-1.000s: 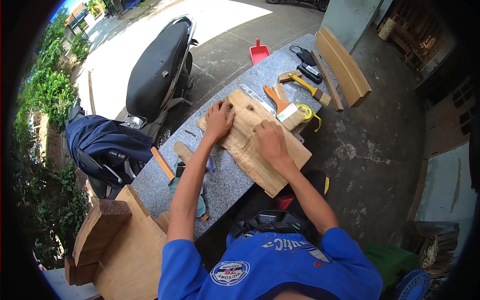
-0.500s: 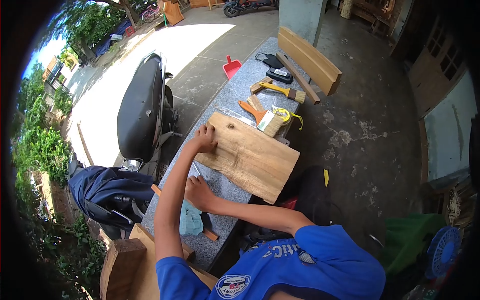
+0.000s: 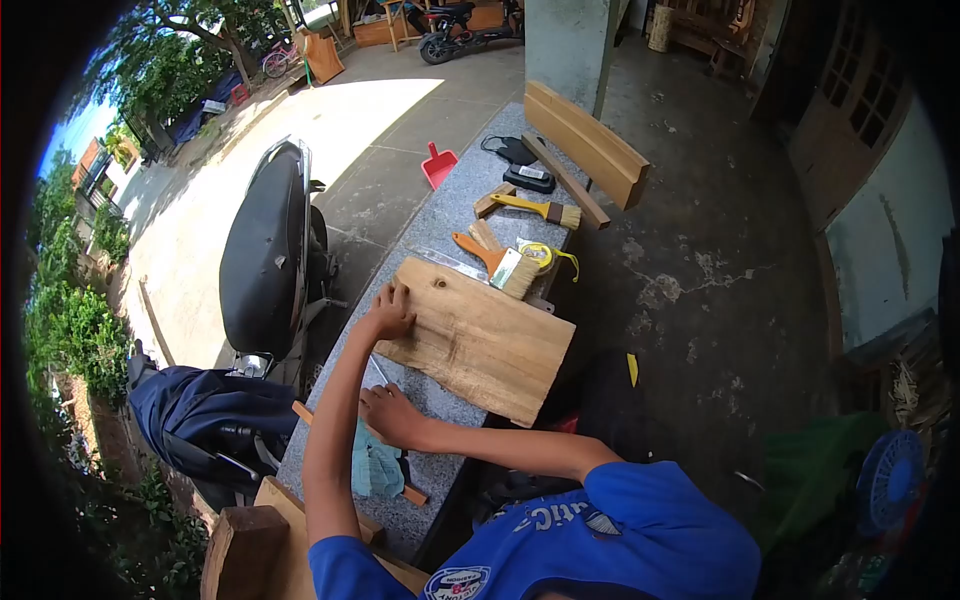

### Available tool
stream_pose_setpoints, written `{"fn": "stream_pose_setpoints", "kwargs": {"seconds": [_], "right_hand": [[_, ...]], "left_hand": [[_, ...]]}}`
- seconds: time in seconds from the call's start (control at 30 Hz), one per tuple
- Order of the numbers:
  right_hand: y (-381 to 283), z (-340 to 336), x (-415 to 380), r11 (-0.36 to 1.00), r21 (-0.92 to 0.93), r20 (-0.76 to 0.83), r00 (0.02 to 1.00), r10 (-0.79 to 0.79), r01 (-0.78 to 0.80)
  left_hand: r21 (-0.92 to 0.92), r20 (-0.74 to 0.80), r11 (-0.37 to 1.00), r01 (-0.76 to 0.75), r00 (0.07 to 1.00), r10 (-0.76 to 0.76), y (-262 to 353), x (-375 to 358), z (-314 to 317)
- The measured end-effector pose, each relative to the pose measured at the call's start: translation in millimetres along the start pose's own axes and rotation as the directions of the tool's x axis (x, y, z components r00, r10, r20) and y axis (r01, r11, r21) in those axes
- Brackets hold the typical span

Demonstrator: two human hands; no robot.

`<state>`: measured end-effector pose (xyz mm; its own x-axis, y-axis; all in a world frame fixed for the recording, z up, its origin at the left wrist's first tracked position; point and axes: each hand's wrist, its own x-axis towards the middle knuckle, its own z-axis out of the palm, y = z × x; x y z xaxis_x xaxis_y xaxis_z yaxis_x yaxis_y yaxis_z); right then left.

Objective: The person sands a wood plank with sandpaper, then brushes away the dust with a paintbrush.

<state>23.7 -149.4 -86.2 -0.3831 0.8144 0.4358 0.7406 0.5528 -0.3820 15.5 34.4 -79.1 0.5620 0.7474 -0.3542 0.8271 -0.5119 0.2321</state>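
A wooden board [image 3: 480, 340] with a dark knot and a rough near edge lies on the speckled stone bench [image 3: 440, 215]. My left hand [image 3: 389, 312] rests on the board's left end, fingers apart and lying on the wood. Nearer to me, my right hand [image 3: 392, 416] is closed low over the bench beside the board. A thin pale rod [image 3: 379, 369] sticks out beyond its fingers; its kind cannot be made out. Below that hand lies a light-blue cloth [image 3: 376, 466], with a strip of reddish wood [image 3: 414, 494] poking out from under it.
Beyond the board lie an orange-handled brush [image 3: 490, 258], a yellow tape measure [image 3: 537, 256], a yellow-handled brush [image 3: 535, 208] and a black case [image 3: 529, 178]. A thick timber [image 3: 590, 145] stands at the far end. A motorbike seat [image 3: 265, 255] is left of the bench.
The camera view has tilted, so the bench appears lower and further left. My left fingers look more spread on the board. My right hand keeps its place by the board.
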Motion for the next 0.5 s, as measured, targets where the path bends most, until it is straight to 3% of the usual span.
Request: {"fn": "stream_pose_setpoints", "kwargs": {"seconds": [0.13,0.23,0.33,0.5], "right_hand": [[1,2,-8,0.989,-0.106,-0.137,0.983,-0.121,0.107],[6,-2,-17,0.972,-0.051,-0.145,0.962,-0.232,0.227],[7,-3,-20,0.973,-0.064,-0.060,0.972,-0.226,0.223],[-2,0,-23,0.985,-0.118,-0.127,0.982,-0.141,0.126]], "left_hand": [[-0.006,0.040,1.000,0.014,0.999,-0.014,6,-5,-7],[-0.006,0.032,1.000,0.019,0.999,-0.019,9,-9,-9],[-0.016,0.026,1.000,0.023,0.999,-0.023,11,-12,-10],[-0.009,0.012,1.000,-0.005,1.000,0.005,4,-8,-6]]}}
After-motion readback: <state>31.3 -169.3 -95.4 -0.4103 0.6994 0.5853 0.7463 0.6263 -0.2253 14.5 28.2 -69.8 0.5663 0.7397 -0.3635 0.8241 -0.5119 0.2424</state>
